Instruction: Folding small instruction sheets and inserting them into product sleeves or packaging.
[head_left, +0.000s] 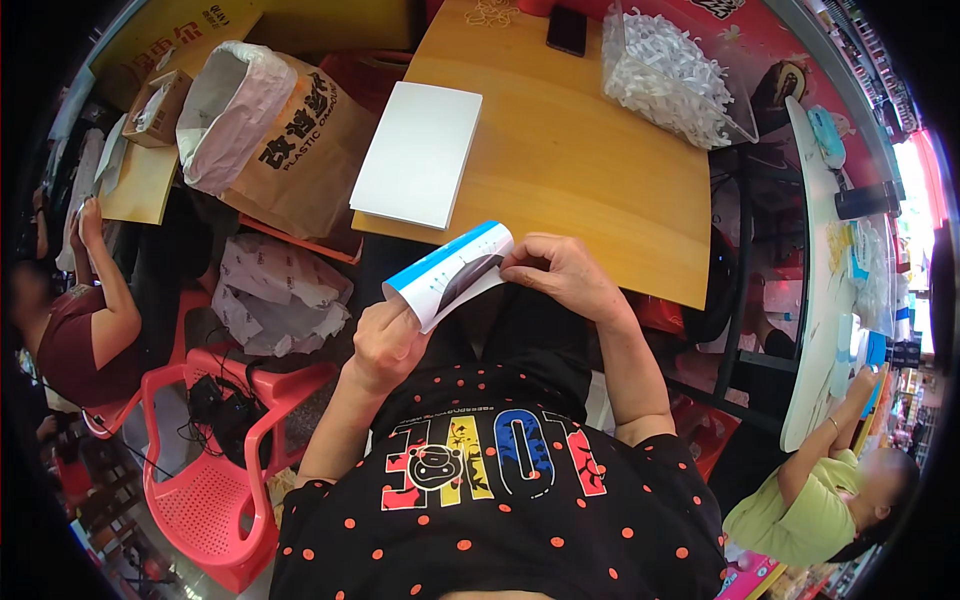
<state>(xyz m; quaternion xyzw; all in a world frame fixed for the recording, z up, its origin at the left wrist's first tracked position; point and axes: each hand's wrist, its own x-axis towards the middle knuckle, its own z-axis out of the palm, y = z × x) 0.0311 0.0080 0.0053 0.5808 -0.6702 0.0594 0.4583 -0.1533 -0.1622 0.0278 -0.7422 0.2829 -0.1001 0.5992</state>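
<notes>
A printed sheet (452, 268), white with a blue band and a dark picture, bends in a curve between my two hands above my lap, just off the table's near edge. My left hand (388, 345) is closed on its lower left end. At the right edge my right hand (562, 274) pinches the paper between thumb and fingers. Just beyond the sheet, a stack of white paper (418, 155) lies at the near left corner of the wooden table (570, 160).
Back right on the table stands a clear bin (668, 80) of white paper strips; a phone (567, 31) and rubber bands (490, 12) lie farther back. Left are a large paper sack (285, 140) and a red plastic chair (210, 490). People work at tables on both sides.
</notes>
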